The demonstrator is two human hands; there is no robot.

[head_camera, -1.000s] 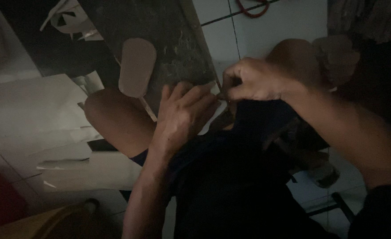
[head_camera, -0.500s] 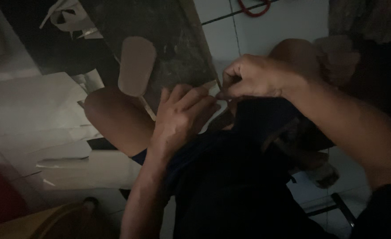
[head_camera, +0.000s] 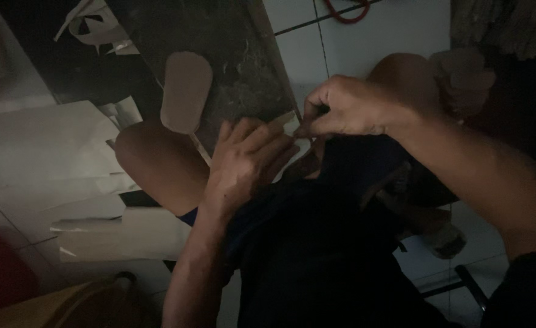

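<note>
The scene is dim. My left hand [head_camera: 243, 159] rests over my lap with its fingers curled on a small pale flat piece [head_camera: 292, 123] at the near edge of a dark board [head_camera: 243, 54]. My right hand [head_camera: 347, 109] meets it from the right, with thumb and fingers pinched on the same pale piece. Whether a small tool is also in that pinch is too dark to tell. A tan sole-shaped cutout [head_camera: 186, 91] lies on the board, just left of my left hand.
White paper sheets [head_camera: 43, 152] and folded strips [head_camera: 122, 234] lie on the tiled floor at left. My bare knees [head_camera: 155, 161] flank the board. A red cord [head_camera: 347, 12] lies at the top, a red object [head_camera: 0, 273] at lower left, a brown sandal [head_camera: 438, 234] at right.
Both hands stay together at the board's edge. My right hand has shifted slightly along the pale piece, and my left fingers have spread a little.
</note>
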